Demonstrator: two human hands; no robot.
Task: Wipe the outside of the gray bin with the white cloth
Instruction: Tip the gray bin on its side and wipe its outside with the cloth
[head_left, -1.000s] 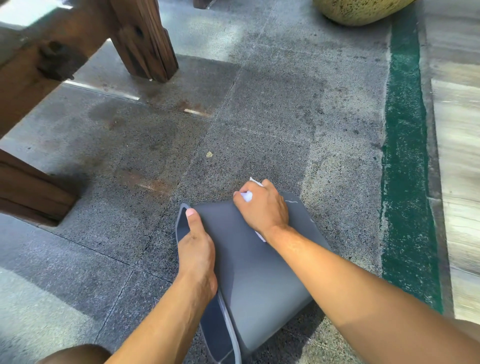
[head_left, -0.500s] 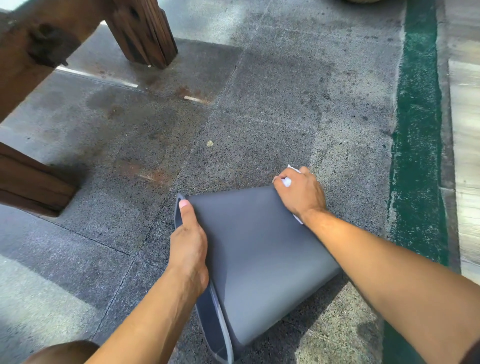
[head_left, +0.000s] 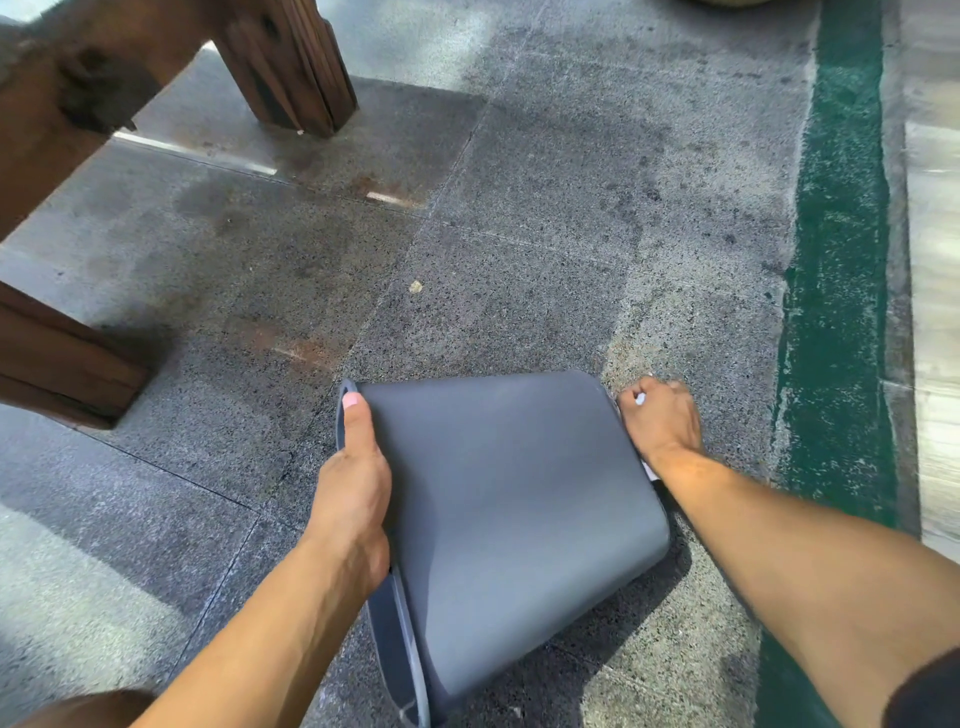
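The gray bin (head_left: 509, 509) lies on its side on the stone floor, its open rim toward the lower left and its base to the right. My left hand (head_left: 356, 483) grips the rim, thumb on the outer wall. My right hand (head_left: 660, 415) is closed on the white cloth (head_left: 640, 399) at the bin's far right corner, against its base end. Only small bits of the cloth show between the fingers and under the wrist.
Dark wooden posts stand at the upper left (head_left: 291, 62) and at the left edge (head_left: 57, 364). A green painted strip (head_left: 836, 312) runs along the right, with pale paving beyond it. Speckled gray stone tiles (head_left: 519, 208) lie ahead of the bin.
My right hand has slid the cloth rightward across the bin's upper wall, from the middle to the far right corner. The left hand has kept its grip on the rim.
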